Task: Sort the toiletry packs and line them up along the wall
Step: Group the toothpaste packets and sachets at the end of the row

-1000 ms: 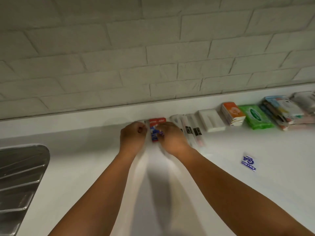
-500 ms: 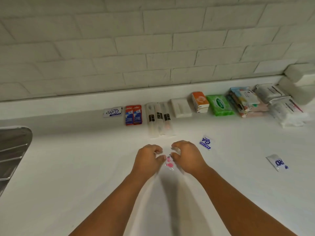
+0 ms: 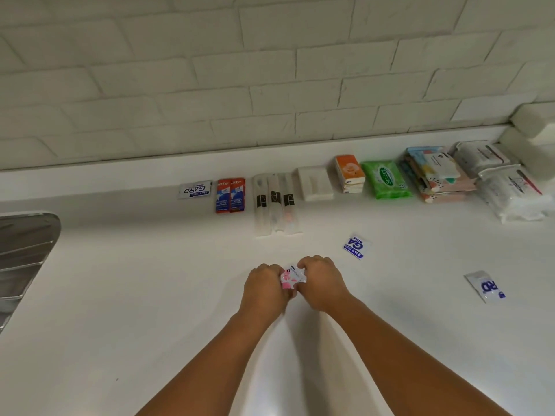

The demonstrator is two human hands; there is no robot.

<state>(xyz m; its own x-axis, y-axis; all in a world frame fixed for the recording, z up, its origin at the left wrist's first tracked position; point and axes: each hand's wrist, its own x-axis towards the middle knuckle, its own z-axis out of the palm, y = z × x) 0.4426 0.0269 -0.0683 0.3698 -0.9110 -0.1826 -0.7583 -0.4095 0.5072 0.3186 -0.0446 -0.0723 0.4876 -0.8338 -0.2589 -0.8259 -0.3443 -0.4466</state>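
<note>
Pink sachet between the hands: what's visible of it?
The pink sachet is small, white with pink blotches and a dark mark near its far edge, seemingly glossy film. The left hand and right hand pinch it from either side, hiding its edges. It is over the white counter, away from the wall row; contact unclear.

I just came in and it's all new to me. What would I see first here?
First, two hands meeting over the white counter: the left hand and right hand both pinch a small pink sachet. Behind them runs a colourful row against the wall, where the red boxes, orange pack and green wipes stand out. A blue sachet lies loose right of the hands, a second sachet farther right.
</note>
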